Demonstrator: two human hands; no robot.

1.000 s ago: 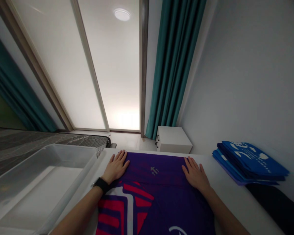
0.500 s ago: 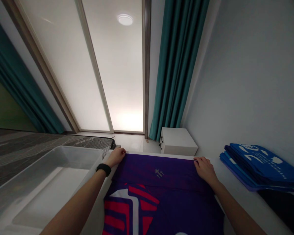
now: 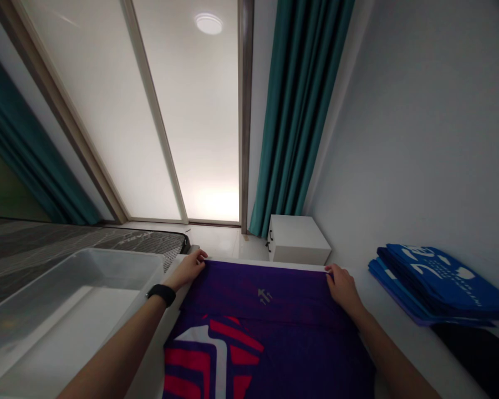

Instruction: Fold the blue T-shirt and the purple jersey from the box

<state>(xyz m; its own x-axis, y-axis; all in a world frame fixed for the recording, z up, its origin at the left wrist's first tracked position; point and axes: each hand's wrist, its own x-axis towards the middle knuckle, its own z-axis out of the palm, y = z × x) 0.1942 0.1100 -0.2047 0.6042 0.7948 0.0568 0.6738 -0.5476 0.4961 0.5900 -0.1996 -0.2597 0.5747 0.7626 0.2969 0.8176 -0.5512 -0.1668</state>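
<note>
A dark purple shirt with a red and white print lies spread on a white table, its far part folded over so that a small grey arrow mark shows on the flap. My left hand, with a black watch on the wrist, pinches the far left corner of the fold. At the far right corner my right hand is closed on the fabric, thumb and fingers together at the edge. The near end of the shirt runs out of view.
To the left stands a clear plastic bin. A stack of folded blue cloth lies at the right by the wall, with a black cloth below it. Beyond the table are a white cabinet and teal curtains.
The view has shifted slightly, so things sit a little farther left. Both hands stay at the shirt's far corners, and the shirt looks much the same.
</note>
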